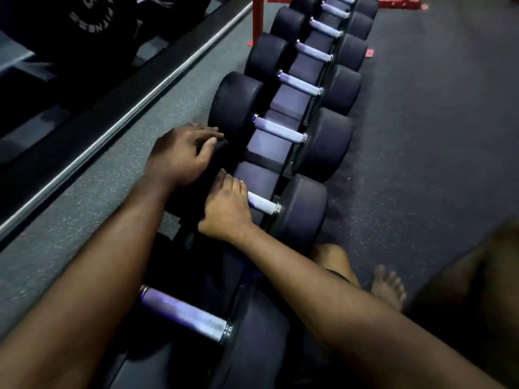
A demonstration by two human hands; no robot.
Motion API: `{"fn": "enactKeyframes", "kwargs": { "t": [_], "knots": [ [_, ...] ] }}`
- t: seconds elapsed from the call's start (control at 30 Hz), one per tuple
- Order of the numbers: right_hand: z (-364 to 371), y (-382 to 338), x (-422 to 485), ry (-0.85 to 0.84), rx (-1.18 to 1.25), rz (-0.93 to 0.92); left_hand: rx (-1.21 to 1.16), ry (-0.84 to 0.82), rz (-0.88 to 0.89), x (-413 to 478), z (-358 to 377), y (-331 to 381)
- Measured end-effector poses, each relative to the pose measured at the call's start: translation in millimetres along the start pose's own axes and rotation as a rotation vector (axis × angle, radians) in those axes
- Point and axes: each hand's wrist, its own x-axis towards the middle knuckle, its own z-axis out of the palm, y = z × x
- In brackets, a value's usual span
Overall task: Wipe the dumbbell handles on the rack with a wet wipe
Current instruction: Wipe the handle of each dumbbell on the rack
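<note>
A row of black dumbbells with knurled metal handles lies on a low rack (269, 141) running from the near bottom up to the top right. My right hand (229, 210) is curled round the left part of the second dumbbell's handle (264, 204); no wipe shows under it. My left hand (182, 155) rests on top of that dumbbell's left head (222, 153), fingers spread over it. The nearest handle (185, 314) lies bare between my forearms. The third handle (279, 130) is untouched.
Grey speckled rubber floor lies to the left, dark floor to the right. A mirror base with a metal rail (126, 108) runs along the left. A red frame post (257, 21) stands at the top. My bare foot (389, 287) stands on the floor right of the rack.
</note>
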Motion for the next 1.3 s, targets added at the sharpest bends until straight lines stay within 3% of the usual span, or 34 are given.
{"fn": "enactKeyframes", "kwargs": {
  "t": [0.43, 0.57, 0.67, 0.83, 0.93, 1.03, 1.2, 1.3],
  "knots": [
    [-29.8, 13.1, 25.8, -0.177, 0.136, 0.002, 0.026, -0.022, -0.009, 1.3, -2.3, -0.4],
    [-20.3, 4.8, 7.2, -0.074, 0.000, -0.072, 0.028, -0.035, -0.023, 2.0, -1.4, 1.2],
    [-15.0, 4.1, 0.2, -0.089, -0.052, -0.106, 0.039, -0.042, -0.019, 2.4, -0.1, -1.3],
    [-19.7, 20.9, 23.1, -0.121, 0.231, 0.001, 0.024, -0.043, -0.029, 1.2, 1.7, 1.3],
    [-17.0, 11.6, 2.9, -0.045, 0.098, -0.090, 0.029, -0.034, -0.031, 1.1, 0.7, 1.0],
    [-15.2, 5.5, -7.8, -0.078, 0.012, -0.112, 0.043, -0.026, -0.046, 1.1, 1.8, 1.8],
    [-26.2, 14.5, 22.9, -0.164, 0.154, -0.024, 0.050, -0.012, -0.045, 0.3, 2.3, 1.8],
    [-31.5, 12.0, 12.6, -0.133, 0.135, -0.078, 0.059, -0.024, -0.029, 0.0, 3.1, -0.2]
  ]
}}
